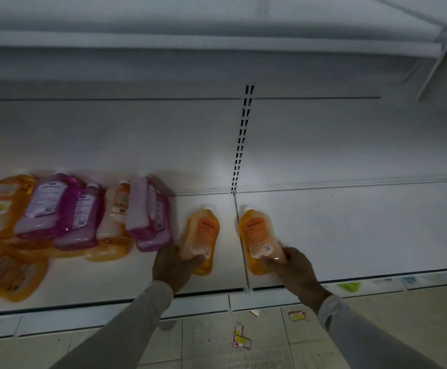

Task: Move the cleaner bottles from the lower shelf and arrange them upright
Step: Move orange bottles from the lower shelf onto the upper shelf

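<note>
Head view shows both hands low on the lower shelf (350,230), each with its grip clamped on the base end of an orange cleaner bottle. The left hand (173,267) holds the left orange bottle (202,235), the right hand (294,267) the right orange bottle (257,235); both lie flat, caps pointing to 12 o'clock. At 9 o'clock a heap of fallen bottles (65,214), purple and orange, lies jumbled. To do this step well, I judge each bottle should be tipped up on its base, well apart from the heap, and let go only once it stands steady. Paper scraps (241,339) litter the floor at 6 o'clock.
</note>
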### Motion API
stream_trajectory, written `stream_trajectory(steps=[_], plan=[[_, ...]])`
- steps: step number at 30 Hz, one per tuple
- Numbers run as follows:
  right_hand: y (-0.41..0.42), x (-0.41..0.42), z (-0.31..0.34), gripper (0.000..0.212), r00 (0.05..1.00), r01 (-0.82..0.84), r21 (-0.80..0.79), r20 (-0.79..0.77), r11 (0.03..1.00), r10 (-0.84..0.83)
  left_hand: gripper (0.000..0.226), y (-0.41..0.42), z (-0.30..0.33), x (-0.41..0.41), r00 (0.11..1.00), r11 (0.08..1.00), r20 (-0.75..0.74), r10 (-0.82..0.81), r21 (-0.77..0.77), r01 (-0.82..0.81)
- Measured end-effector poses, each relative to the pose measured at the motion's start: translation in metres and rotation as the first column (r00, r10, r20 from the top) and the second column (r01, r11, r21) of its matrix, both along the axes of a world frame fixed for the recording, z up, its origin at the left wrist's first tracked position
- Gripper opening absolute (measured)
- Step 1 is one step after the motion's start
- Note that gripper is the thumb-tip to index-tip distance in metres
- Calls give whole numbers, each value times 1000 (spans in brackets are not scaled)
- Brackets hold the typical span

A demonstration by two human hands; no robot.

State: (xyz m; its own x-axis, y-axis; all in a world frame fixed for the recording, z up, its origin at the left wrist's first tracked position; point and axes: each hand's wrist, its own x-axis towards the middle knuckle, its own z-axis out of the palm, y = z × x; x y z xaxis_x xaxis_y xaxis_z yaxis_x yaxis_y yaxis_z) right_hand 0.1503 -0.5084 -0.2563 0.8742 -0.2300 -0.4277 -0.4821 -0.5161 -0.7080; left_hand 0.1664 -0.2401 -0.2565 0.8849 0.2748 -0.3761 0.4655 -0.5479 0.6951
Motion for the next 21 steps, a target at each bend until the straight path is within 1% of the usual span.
stream_trajectory(steps=[2, 3, 5, 7, 9, 11, 13, 15, 16, 18, 20, 21], plan=[[-8, -1, 0, 54, 995, -3, -189, 98, 982, 22, 60, 1, 3, 0, 993, 989, 110, -40, 143, 24], [-10, -3, 0, 60, 991, -2, -266, 129, 964, 38, 61, -1, 5, -1, 986, 977, 151, -71, 208, 39], [-9, -8, 5, 63, 980, -14, -337, 185, 941, 80, 58, -9, 9, -7, 967, 960, 211, -140, 269, 80], [0, -15, 11, 61, 966, -64, -362, 213, 930, 149, 56, -19, 10, -13, 950, 953, 229, -211, 265, 148], [9, -18, 12, 61, 958, -113, -349, 209, 930, 195, 53, -31, 10, -16, 935, 940, 205, -290, 245, 238], [16, -18, 12, 55, 959, -140, -288, 199, 947, 202, 47, -38, 9, -14, 935, 943, 169, -311, 179, 281], [20, -16, 10, 46, 958, -156, -234, 199, 960, 204, 42, -40, 8, -11, 944, 946, 123, -306, 150, 287], [23, -12, 10, 39, 952, -175, -244, 205, 954, 227, 43, -40, 7, -6, 957, 956, 85, -276, 131, 264], [24, -8, 11, 40, 952, -164, -241, 215, 957, 218, 44, -40, 6, -3, 965, 964, 65, -252, 108, 244], [22, 4, 7, 46, 974, -76, -175, 199, 982, 111, 55, -40, 5, 7, 980, 980, -3, -199, 33, 199], [16, 20, -2, 59, 991, 53, -110, 128, 992, -38, 74, -42, 1, 18, 982, 985, -92, -167, -56, 162], [12, 27, -9, 64, 993, 92, -81, 77, 993, -85, 82, -42, -1, 24, 975, 984, -143, -168, -81, 157]])
